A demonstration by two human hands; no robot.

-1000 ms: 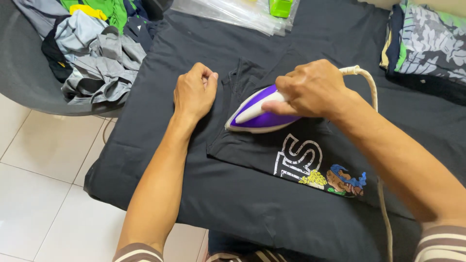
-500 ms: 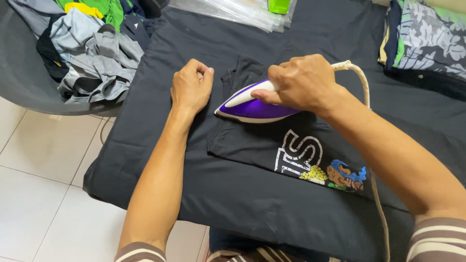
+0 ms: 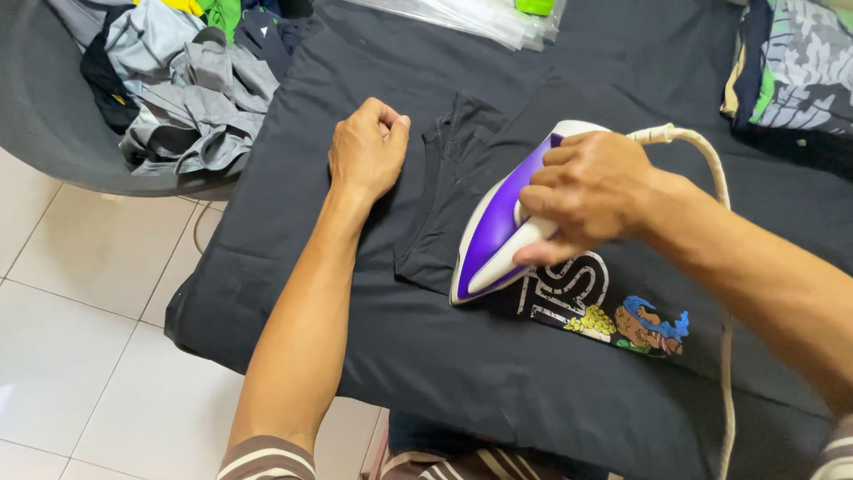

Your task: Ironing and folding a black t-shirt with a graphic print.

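Note:
A black shirt (image 3: 444,213) with a white and coloured print lies flat on a table draped in black cloth (image 3: 355,356). My right hand (image 3: 586,191) grips the handle of a purple and white iron (image 3: 493,236), whose tip points toward me and rests on the shirt beside the print. Its cream cord (image 3: 711,169) runs off behind my wrist. My left hand (image 3: 367,149) is a closed fist pressing on the cloth at the shirt's left edge, near the collar.
A grey tub (image 3: 53,124) of crumpled clothes stands at the upper left beside the table. Folded patterned garments (image 3: 800,71) lie at the upper right. Clear plastic bags (image 3: 480,18) lie at the far edge. White floor tiles (image 3: 80,356) show at left.
My right hand has turned the iron and slid it toward me, from the shirt's upper part down next to the print. My left fist stays in place.

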